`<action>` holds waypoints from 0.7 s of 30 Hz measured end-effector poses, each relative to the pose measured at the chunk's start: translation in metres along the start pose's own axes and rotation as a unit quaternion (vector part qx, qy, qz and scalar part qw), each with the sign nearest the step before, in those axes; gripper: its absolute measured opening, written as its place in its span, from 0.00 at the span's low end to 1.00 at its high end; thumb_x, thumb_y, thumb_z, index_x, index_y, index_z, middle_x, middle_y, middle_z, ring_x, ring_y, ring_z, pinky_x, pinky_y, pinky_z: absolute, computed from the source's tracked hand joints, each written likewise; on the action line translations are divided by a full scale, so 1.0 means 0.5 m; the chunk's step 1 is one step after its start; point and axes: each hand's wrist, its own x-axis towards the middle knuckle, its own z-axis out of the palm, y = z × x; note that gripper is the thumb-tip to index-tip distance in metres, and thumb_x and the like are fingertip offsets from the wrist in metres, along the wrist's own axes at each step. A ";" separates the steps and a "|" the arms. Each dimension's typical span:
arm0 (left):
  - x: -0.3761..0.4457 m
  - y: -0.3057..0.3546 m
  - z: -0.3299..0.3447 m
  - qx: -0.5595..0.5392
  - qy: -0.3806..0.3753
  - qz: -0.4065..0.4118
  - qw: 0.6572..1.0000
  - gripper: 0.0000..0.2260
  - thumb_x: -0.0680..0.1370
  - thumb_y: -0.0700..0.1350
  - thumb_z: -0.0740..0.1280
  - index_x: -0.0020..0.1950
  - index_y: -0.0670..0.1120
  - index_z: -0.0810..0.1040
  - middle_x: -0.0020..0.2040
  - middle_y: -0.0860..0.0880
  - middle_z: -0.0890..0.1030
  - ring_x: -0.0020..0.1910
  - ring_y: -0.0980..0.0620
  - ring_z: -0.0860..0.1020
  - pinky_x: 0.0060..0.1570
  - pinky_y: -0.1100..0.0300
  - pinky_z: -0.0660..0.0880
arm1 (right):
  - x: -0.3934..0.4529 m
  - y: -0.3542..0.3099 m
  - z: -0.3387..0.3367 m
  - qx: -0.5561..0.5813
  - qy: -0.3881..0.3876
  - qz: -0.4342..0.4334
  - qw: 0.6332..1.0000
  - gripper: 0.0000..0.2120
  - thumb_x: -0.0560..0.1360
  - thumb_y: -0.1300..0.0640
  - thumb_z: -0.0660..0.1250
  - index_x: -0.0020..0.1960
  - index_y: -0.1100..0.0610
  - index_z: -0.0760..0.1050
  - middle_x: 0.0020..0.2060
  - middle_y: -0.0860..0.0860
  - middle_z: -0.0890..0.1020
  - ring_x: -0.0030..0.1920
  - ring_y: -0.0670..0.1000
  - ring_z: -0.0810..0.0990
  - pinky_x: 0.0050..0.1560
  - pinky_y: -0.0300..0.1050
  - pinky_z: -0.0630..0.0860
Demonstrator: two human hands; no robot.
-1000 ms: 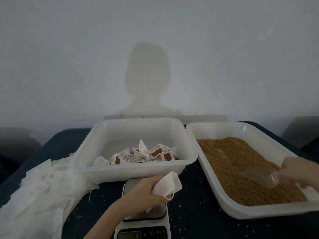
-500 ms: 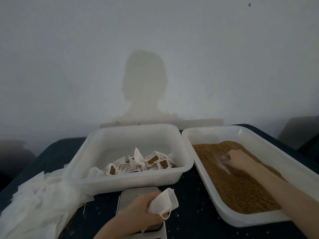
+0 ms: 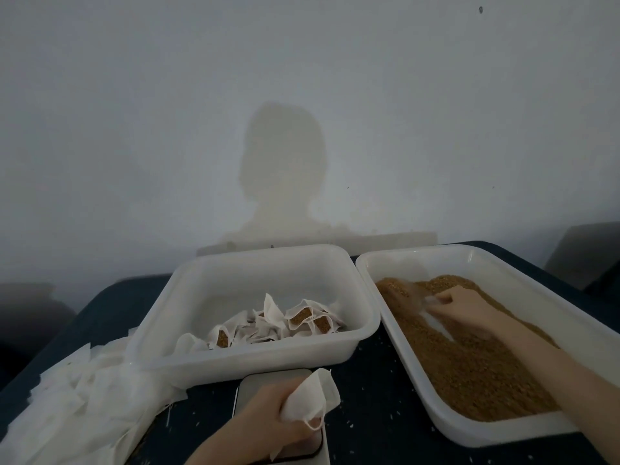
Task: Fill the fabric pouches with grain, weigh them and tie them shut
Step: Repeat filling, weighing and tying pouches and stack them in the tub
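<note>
Left hand (image 3: 275, 421) grips an empty white fabric pouch (image 3: 310, 399), mouth up, over the grey scale platform (image 3: 268, 380). Right hand (image 3: 459, 308) sits in the brown grain (image 3: 469, 357) of the white plastic tray (image 3: 402, 374), fingers curled on a clear scoop (image 3: 416, 295), blurred. Filled pouches (image 3: 302, 318) lie in the white tub (image 3: 248, 364); spare fabric pile (image 3: 73, 394) to its left.
</note>
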 end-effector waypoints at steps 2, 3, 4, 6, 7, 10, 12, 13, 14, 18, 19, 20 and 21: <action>-0.004 -0.007 0.002 0.006 0.007 0.021 1.000 0.17 0.61 0.64 0.64 0.49 0.71 0.75 0.46 0.80 0.73 0.50 0.75 0.72 0.49 0.79 0.64 | -0.012 0.009 -0.018 0.036 -0.008 0.000 0.999 0.10 0.76 0.51 0.69 0.44 0.58 0.82 0.20 0.45 0.71 0.20 0.43 0.65 0.28 0.34 0.65; -0.003 -0.014 0.005 -0.016 0.010 0.030 0.999 0.17 0.63 0.61 0.66 0.51 0.71 0.74 0.48 0.73 0.77 0.51 0.71 0.74 0.49 0.77 0.67 | -0.020 0.013 -0.026 0.050 -0.018 -0.002 0.999 0.09 0.76 0.51 0.69 0.48 0.57 0.83 0.20 0.45 0.72 0.20 0.43 0.66 0.28 0.34 0.66; -0.009 -0.007 0.003 -0.039 0.005 0.027 0.999 0.17 0.65 0.59 0.67 0.53 0.71 0.73 0.49 0.68 0.79 0.51 0.67 0.76 0.49 0.75 0.69 | -0.030 0.017 -0.033 0.057 -0.028 -0.007 0.998 0.08 0.76 0.51 0.69 0.51 0.53 0.83 0.21 0.46 0.73 0.21 0.43 0.67 0.30 0.36 0.68; -0.016 -0.009 0.002 -0.072 -0.012 0.020 0.997 0.18 0.67 0.57 0.68 0.53 0.75 0.72 0.51 0.65 0.79 0.53 0.66 0.76 0.49 0.75 0.70 | -0.048 0.024 -0.042 0.063 -0.041 -0.018 0.997 0.06 0.76 0.52 0.69 0.52 0.48 0.81 0.23 0.49 0.75 0.22 0.45 0.67 0.30 0.39 0.67; -0.016 -0.012 0.003 -0.082 -0.016 0.016 0.996 0.18 0.67 0.57 0.68 0.52 0.76 0.72 0.51 0.67 0.78 0.53 0.67 0.75 0.49 0.76 0.69 | -0.057 0.026 -0.046 0.067 -0.046 -0.026 0.996 0.07 0.76 0.52 0.69 0.53 0.46 0.80 0.24 0.51 0.76 0.22 0.45 0.67 0.28 0.39 0.66; -0.023 -0.007 -0.003 -0.107 -0.022 -0.012 0.994 0.12 0.68 0.56 0.69 0.49 0.71 0.76 0.45 0.65 0.80 0.45 0.66 0.77 0.44 0.74 0.71 | -0.085 0.022 -0.054 0.089 -0.055 -0.052 0.993 0.08 0.76 0.54 0.69 0.55 0.47 0.80 0.25 0.50 0.78 0.21 0.43 0.68 0.24 0.34 0.65; -0.026 -0.011 -0.009 -0.123 -0.019 -0.028 0.992 0.12 0.68 0.57 0.69 0.51 0.68 0.77 0.45 0.65 0.80 0.44 0.66 0.77 0.42 0.72 0.72 | -0.101 0.005 -0.061 0.099 -0.057 -0.077 0.990 0.09 0.76 0.54 0.69 0.56 0.47 0.79 0.25 0.50 0.79 0.21 0.42 0.68 0.24 0.32 0.65; -0.026 -0.016 -0.012 -0.125 -0.017 -0.033 0.992 0.14 0.68 0.58 0.69 0.53 0.67 0.76 0.47 0.66 0.80 0.46 0.67 0.77 0.43 0.72 0.72 | -0.109 -0.007 -0.066 0.103 -0.060 -0.092 0.989 0.10 0.75 0.54 0.69 0.55 0.47 0.79 0.26 0.51 0.80 0.21 0.42 0.69 0.24 0.32 0.66; -0.030 -0.017 -0.017 -0.123 -0.014 -0.040 0.991 0.15 0.68 0.59 0.70 0.54 0.66 0.75 0.48 0.68 0.79 0.47 0.68 0.77 0.44 0.72 0.71 | -0.117 -0.021 -0.070 0.106 -0.064 -0.107 0.987 0.10 0.74 0.54 0.69 0.55 0.45 0.78 0.28 0.53 0.81 0.22 0.43 0.70 0.24 0.33 0.66; -0.047 -0.023 -0.038 -0.114 0.005 -0.048 0.992 0.14 0.68 0.60 0.69 0.52 0.65 0.74 0.47 0.69 0.78 0.47 0.69 0.76 0.42 0.73 0.72 | -0.155 -0.080 -0.094 0.133 -0.122 -0.169 0.969 0.16 0.67 0.50 0.69 0.55 0.44 0.80 0.30 0.54 0.82 0.23 0.45 0.71 0.24 0.34 0.67; -0.051 -0.026 -0.043 -0.111 0.014 -0.047 0.993 0.14 0.68 0.60 0.69 0.53 0.66 0.74 0.48 0.69 0.78 0.48 0.68 0.76 0.42 0.72 0.72 | -0.164 -0.094 -0.100 0.141 -0.153 -0.186 0.960 0.16 0.68 0.50 0.70 0.55 0.43 0.81 0.30 0.54 0.81 0.23 0.44 0.71 0.24 0.34 0.68; -0.056 -0.027 -0.048 -0.109 0.022 -0.047 0.993 0.16 0.68 0.60 0.69 0.54 0.66 0.73 0.50 0.68 0.78 0.49 0.68 0.76 0.43 0.71 0.73 | -0.172 -0.107 -0.105 0.141 -0.185 -0.204 0.951 0.16 0.68 0.50 0.70 0.55 0.43 0.82 0.31 0.53 0.81 0.24 0.44 0.71 0.25 0.34 0.68; -0.059 -0.029 -0.052 -0.107 0.028 -0.047 0.993 0.16 0.69 0.60 0.70 0.55 0.66 0.72 0.50 0.68 0.78 0.50 0.67 0.76 0.44 0.70 0.73 | -0.178 -0.120 -0.108 0.130 -0.212 -0.219 0.943 0.16 0.69 0.49 0.70 0.56 0.42 0.82 0.31 0.53 0.81 0.25 0.44 0.72 0.27 0.35 0.69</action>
